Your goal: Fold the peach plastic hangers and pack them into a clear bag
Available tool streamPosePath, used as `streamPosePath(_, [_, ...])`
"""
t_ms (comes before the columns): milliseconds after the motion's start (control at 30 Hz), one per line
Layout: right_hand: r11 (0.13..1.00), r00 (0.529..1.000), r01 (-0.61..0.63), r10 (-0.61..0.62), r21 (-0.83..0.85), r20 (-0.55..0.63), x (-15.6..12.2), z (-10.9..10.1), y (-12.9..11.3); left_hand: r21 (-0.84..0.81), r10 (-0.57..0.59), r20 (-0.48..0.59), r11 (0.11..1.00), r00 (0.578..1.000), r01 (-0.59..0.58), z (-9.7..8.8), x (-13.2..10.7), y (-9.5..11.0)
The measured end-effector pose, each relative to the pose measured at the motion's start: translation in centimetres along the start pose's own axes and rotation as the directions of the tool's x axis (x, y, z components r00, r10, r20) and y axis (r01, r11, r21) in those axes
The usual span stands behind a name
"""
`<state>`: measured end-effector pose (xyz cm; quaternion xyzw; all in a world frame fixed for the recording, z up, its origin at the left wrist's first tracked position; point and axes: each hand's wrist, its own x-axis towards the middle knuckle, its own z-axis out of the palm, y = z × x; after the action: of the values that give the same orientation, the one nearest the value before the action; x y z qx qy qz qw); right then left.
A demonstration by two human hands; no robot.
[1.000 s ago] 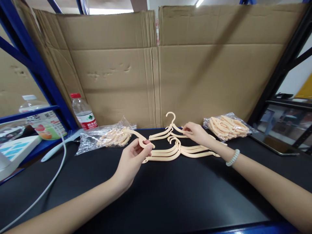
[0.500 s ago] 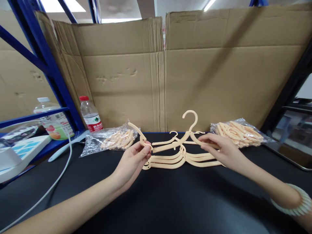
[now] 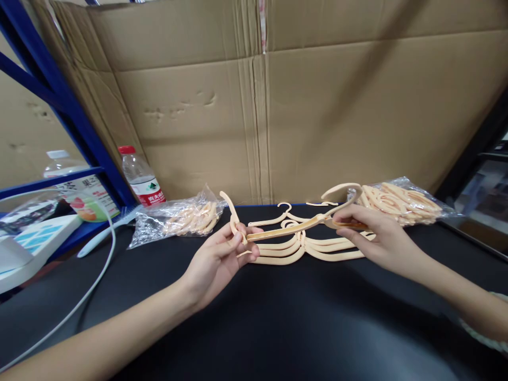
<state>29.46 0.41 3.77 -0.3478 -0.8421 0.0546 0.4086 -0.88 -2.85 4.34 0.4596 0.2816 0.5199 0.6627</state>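
Note:
Above the black table I hold a cream plastic hanger (image 3: pixel 283 230) between my two hands. My left hand (image 3: pixel 217 259) pinches its left end, where a short curved piece (image 3: pixel 230 207) sticks up from the fingers. On the other side, my right hand (image 3: pixel 371 233) grips the right arm close to the hook (image 3: pixel 351 191), which leans over to the right. How the curved piece joins the arm is hidden by my left fingers. Just behind and below lie several stacked hangers (image 3: pixel 278 260) of the same colour, and another hanger (image 3: pixel 270 220) lies farther back.
A clear bag of cream parts (image 3: pixel 186 219) lies at the left, another bag (image 3: pixel 400 203) at the right. A red-capped bottle (image 3: pixel 141 177) stands by the blue rack (image 3: pixel 67 106). A white cable (image 3: pixel 103 270) crosses the table's left side. Cardboard (image 3: pixel 190 132) walls off the back.
My right hand has turned the hanger, so its hook has tipped from upright over to the right. My left hand keeps its pinch on the end. The view has tilted down.

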Motion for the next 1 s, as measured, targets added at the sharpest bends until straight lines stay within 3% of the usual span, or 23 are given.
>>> streamPosePath(400, [0.999, 1.0, -0.008, 0.008, -0.032, -0.015, 0.05, 0.0, -0.64, 0.059, 0.049, 0.034, 0.997, 0.998, -0.051, -0.01, 0.05, -0.15])
streamPosePath(1000, [0.996, 0.997, 0.071, -0.073, -0.05, -0.035, -0.04, 0.19, -0.69, 0.028, -0.024, 0.033, 0.999, 0.999, 0.023, -0.19, 0.1, 0.0])
